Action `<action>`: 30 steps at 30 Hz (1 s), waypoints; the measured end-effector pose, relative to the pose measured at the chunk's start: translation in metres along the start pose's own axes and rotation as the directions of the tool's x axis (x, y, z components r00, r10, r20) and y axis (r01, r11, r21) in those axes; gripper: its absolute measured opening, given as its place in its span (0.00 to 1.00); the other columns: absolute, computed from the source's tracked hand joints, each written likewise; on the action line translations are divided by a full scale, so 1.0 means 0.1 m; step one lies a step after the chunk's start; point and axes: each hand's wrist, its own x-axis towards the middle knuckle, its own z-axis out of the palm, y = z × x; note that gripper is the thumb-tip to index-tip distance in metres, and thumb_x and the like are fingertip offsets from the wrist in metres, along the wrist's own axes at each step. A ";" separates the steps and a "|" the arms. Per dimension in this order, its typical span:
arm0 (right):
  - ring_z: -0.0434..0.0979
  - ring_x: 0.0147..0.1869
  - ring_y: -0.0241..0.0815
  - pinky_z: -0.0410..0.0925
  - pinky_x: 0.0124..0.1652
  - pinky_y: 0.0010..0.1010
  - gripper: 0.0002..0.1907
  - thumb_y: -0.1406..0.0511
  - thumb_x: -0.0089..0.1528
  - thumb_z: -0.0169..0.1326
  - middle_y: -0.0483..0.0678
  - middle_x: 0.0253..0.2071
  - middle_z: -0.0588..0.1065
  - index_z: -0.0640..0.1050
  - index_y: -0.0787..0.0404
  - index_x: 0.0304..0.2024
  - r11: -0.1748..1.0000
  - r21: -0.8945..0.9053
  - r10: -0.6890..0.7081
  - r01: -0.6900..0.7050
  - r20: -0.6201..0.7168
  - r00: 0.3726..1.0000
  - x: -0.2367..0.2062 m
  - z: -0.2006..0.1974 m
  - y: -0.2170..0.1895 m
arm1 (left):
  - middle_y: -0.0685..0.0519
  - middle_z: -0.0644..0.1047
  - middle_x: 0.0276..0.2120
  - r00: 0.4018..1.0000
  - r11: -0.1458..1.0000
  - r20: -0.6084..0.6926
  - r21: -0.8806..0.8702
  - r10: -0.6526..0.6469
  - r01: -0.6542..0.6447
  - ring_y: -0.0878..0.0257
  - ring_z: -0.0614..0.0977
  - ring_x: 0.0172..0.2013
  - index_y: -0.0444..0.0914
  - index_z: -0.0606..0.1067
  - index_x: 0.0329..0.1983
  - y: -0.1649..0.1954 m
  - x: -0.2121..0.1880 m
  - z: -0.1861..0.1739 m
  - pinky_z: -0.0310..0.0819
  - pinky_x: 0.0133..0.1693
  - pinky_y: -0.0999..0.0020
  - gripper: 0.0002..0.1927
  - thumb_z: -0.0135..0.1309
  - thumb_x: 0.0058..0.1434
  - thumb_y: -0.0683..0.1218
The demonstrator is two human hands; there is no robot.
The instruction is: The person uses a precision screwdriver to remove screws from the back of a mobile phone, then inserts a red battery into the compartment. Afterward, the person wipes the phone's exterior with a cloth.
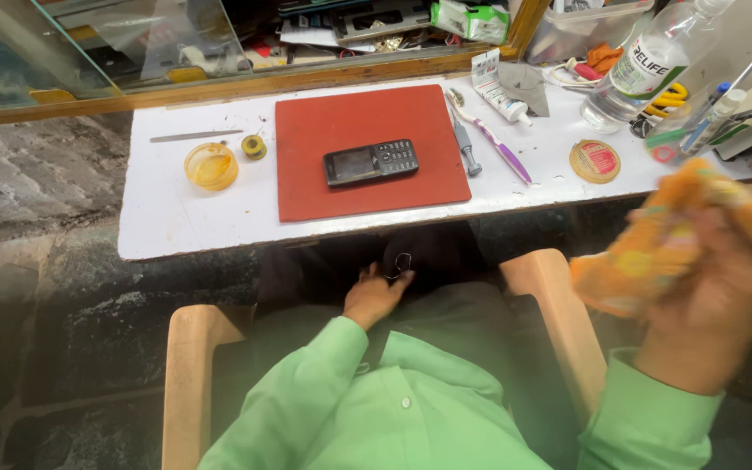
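My right hand [714,305] is raised at the right, blurred, gripping a crumpled orange cloth [654,252]. My left hand [376,294] rests low on my lap below the table edge, pinching a small metal wire ring [400,265] between its fingertips. A black keypad phone [371,162] lies face up on a red mat [367,187] in the middle of the white table [167,218], apart from both hands.
A yellow round container [211,165] and small tape roll [254,146] lie left of the mat. A purple toothbrush [498,144], screwdriver [465,148], round tin [594,160], clear bottle [646,65] and tools lie right. Wooden chair arms [189,383] flank me.
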 end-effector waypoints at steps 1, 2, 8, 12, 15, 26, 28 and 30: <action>0.81 0.54 0.50 0.78 0.57 0.45 0.16 0.71 0.69 0.59 0.54 0.51 0.77 0.72 0.62 0.58 1.000 0.023 0.005 -0.005 -0.011 1.000 0.02 -0.01 -0.06 | 0.37 0.77 0.50 0.999 0.999 -0.038 -0.029 0.011 -0.012 0.41 0.77 0.52 0.36 0.71 0.57 -0.13 0.13 0.16 0.72 0.51 0.49 0.30 0.51 0.66 0.63; 0.81 0.53 0.50 0.78 0.58 0.45 0.17 0.70 0.68 0.59 0.54 0.49 0.76 0.73 0.63 0.58 0.999 0.045 0.007 -0.006 -0.023 1.000 0.05 -0.02 -0.12 | 0.36 0.75 0.53 0.998 0.998 -0.059 -0.066 0.019 -0.023 0.38 0.75 0.54 0.35 0.69 0.61 -0.22 0.23 0.31 0.71 0.52 0.48 0.32 0.51 0.66 0.63; 0.74 0.63 0.38 0.70 0.65 0.30 0.21 0.66 0.69 0.56 0.46 0.60 0.72 0.71 0.59 0.64 0.954 -0.251 -0.147 0.163 0.082 0.986 0.35 -0.44 -0.16 | 0.37 0.81 0.49 0.993 0.997 -0.089 -0.019 -0.076 0.075 0.41 0.81 0.51 0.41 0.77 0.54 -0.32 0.50 0.52 0.77 0.52 0.49 0.17 0.46 0.68 0.50; 0.74 0.70 0.40 0.71 0.69 0.33 0.22 0.61 0.73 0.54 0.47 0.64 0.74 0.71 0.60 0.68 0.912 -0.386 -0.095 0.142 0.138 0.986 1.15 -1.03 -0.09 | 0.36 0.80 0.43 0.847 0.981 -0.508 -0.179 -0.154 0.071 0.39 0.79 0.45 0.38 0.81 0.45 -0.69 0.27 0.07 0.76 0.48 0.47 0.17 0.57 0.52 0.46; 0.77 0.64 0.42 0.72 0.62 0.34 0.20 0.62 0.71 0.55 0.50 0.60 0.76 0.73 0.63 0.64 0.733 -0.629 -0.193 0.259 0.174 0.966 2.14 -1.31 0.07 | 0.41 0.82 0.37 0.882 0.926 -0.457 0.273 -0.115 0.262 0.45 0.83 0.39 0.38 0.84 0.31 -1.24 -0.12 -0.45 0.79 0.46 0.50 0.13 0.59 0.55 0.52; 0.82 0.47 0.53 0.74 0.41 0.41 0.16 0.63 0.68 0.64 0.58 0.46 0.80 0.78 0.67 0.53 0.126 -0.913 0.035 0.388 0.395 0.918 3.36 -0.69 0.10 | 0.42 0.81 0.44 0.099 0.578 -0.988 0.012 -0.119 0.816 0.44 0.83 0.46 0.37 0.78 0.41 -2.51 -1.67 -1.80 0.77 0.47 0.50 0.15 0.48 0.79 0.51; 0.80 0.43 0.52 0.72 0.33 0.42 0.16 0.63 0.65 0.62 0.56 0.46 0.78 0.77 0.63 0.53 0.327 -0.936 0.243 0.129 0.215 0.946 3.38 -0.54 0.06 | 0.42 0.81 0.44 0.084 0.534 -0.985 -0.009 -0.151 0.846 0.44 0.83 0.46 0.36 0.78 0.41 -2.60 -1.73 -1.85 0.77 0.48 0.50 0.15 0.49 0.79 0.50; 0.81 0.43 0.51 0.72 0.33 0.43 0.14 0.62 0.67 0.58 0.54 0.46 0.79 0.77 0.59 0.54 0.339 -0.941 0.390 -0.019 0.123 0.912 3.41 -0.47 0.05 | 0.42 0.81 0.44 0.085 0.516 -0.981 -0.018 -0.176 0.856 0.45 0.83 0.47 0.36 0.77 0.41 -2.66 -1.76 -1.85 0.76 0.49 0.51 0.14 0.50 0.79 0.49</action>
